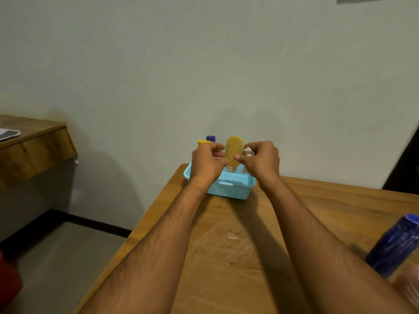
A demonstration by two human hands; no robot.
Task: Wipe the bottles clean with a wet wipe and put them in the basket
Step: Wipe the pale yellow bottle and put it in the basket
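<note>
A wooden desk [226,257] fills the lower centre and right of the frame, its top scuffed with pale marks. Behind it rises a plain pale wall [204,64]. At the left edge a second wooden surface [34,150] juts out, with a flat grey-and-white item [9,133] on it. Grey floor [63,257] lies at lower left, a red object [9,284] at its edge.

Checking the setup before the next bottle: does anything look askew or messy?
The blue bottle at the table's right edge looks tilted rather than upright. Pale smears mark the wood mid-table. Nothing looks spilled or broken.
</note>
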